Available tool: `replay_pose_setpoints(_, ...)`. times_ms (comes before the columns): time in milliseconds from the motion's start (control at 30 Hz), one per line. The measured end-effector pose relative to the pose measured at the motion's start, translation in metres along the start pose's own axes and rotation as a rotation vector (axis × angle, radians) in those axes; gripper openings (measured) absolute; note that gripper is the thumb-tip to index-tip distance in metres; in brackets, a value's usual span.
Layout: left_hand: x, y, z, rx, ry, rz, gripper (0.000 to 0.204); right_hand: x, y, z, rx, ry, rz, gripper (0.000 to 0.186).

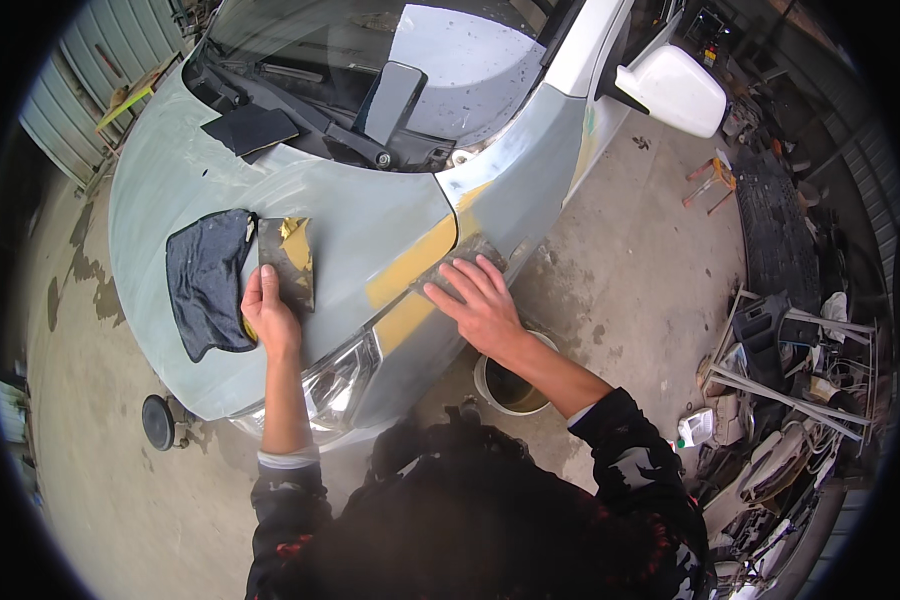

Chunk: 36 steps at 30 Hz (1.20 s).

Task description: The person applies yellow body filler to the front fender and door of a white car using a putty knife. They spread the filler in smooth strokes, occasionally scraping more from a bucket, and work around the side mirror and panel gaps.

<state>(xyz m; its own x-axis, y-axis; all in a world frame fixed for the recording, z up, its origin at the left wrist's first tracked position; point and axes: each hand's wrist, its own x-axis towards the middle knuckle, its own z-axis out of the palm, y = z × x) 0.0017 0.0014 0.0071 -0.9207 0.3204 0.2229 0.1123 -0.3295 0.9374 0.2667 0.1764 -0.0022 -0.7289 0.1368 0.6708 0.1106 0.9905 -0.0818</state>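
My left hand (270,312) grips a flat grey-brown plate (288,275) by its near left edge, thumb on top. A lump of yellow putty (295,243) is on the plate's upper part. My right hand (480,300) lies flat with fingers apart over the seam between hood and fender. A dark grey patch (477,247) shows around its fingertips; I cannot tell whether it is a thin sheet or bare surface. Bands of yellow putty (410,264) cross the grey-primed hood (360,215) beside it. A dark cloth (205,285) lies left of my left hand.
Black sheets (250,130) lie by the windshield (300,40). Below my right forearm stands a bucket (512,388) of murky liquid. The white side mirror (675,90) juts out at far right. A small stool (712,182) and piled parts (780,400) line the right side.
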Motion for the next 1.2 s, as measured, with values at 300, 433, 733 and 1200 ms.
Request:
replay_pose_setpoints(300,0.000,-0.002,-0.003,0.033,-0.004,0.014,0.027,0.028,0.002,0.004,-0.042,-0.030,0.005,0.054)
replay_pose_setpoints(433,0.001,-0.006,-0.004,-0.014,-0.007,0.001,0.027,0.008,-0.017,0.012,0.011,-0.049,0.017,0.055)
replay_pose_setpoints(733,0.002,-0.008,-0.007,0.030,-0.010,-0.009,0.029,0.012,-0.007,-0.008,-0.049,-0.008,0.014,0.056)
replay_pose_setpoints(1200,0.003,-0.007,-0.005,-0.029,-0.014,-0.020,0.030,0.006,-0.014,-0.002,0.014,-0.039,-0.006,0.055)
